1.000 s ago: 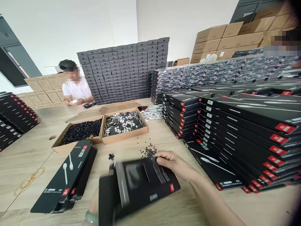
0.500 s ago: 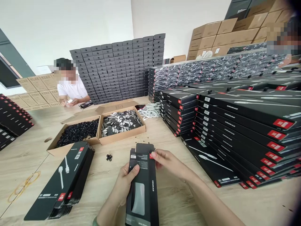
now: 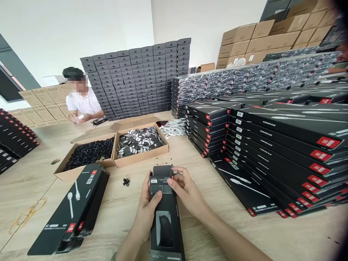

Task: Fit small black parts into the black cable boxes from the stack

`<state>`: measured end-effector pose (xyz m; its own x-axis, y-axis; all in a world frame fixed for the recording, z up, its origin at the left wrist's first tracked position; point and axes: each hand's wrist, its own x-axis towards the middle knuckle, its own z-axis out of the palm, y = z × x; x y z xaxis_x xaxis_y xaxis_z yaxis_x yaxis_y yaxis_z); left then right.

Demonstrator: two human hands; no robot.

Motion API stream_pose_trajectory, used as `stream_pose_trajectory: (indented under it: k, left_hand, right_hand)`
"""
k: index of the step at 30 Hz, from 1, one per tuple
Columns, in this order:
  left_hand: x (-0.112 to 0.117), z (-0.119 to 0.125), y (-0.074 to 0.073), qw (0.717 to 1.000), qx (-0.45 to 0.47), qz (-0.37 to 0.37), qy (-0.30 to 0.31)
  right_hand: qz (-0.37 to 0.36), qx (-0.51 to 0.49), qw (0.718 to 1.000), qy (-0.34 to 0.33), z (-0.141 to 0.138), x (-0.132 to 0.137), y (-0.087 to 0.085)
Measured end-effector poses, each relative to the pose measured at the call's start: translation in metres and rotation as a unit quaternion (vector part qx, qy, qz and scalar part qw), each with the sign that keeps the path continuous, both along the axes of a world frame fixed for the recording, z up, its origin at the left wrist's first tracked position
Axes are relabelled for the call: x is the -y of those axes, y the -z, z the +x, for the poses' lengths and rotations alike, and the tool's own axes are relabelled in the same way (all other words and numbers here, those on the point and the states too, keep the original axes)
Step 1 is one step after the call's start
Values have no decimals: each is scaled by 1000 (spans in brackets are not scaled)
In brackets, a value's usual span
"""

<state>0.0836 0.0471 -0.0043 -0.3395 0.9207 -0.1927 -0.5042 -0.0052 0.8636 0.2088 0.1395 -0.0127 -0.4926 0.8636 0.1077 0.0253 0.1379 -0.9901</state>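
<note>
A long black cable box (image 3: 165, 201) with a clear window stands tilted before me, its top flap raised. My left hand (image 3: 146, 210) is closed around its left side, thumb pressed on the printed back panel. At the upper right edge, my right hand (image 3: 187, 190) pinches the box near the flap, thumb on the front and fingers behind. To the left lies a stack of flattened black boxes (image 3: 78, 203) printed with white cables. A few small black plastic pieces (image 3: 126, 182) rest on the table between that stack and the box.
Two open cartons stand ahead: one with small black parts (image 3: 89, 154), one with black-and-white tags (image 3: 140, 141). White cables (image 3: 174, 127) lie behind. Tall stacks of black boxes (image 3: 272, 145) fill the right. Yellow rubber bands (image 3: 27, 215) lie at left. A co-worker (image 3: 83, 99) sits across the table.
The box has turned so its windowed back faces me more squarely and its side panel shows less. My right hand has moved slightly left, closer around the top edge.
</note>
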Motion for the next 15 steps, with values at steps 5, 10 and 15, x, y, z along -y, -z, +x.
stream_pose_trajectory:
  k: [5,10,15]
  left_hand:
    - [0,3,4,998,-52,21,5]
    - [-2,3,16,992,-120,15,-23]
    - [0,9,18,980,-190,-6,-66]
  right_hand:
    - [3,-1,1000,-7,0,6,-5]
    - [29,47,998,-19,1,10,-16]
    - [73,101,992,-2,-1,10,-19]
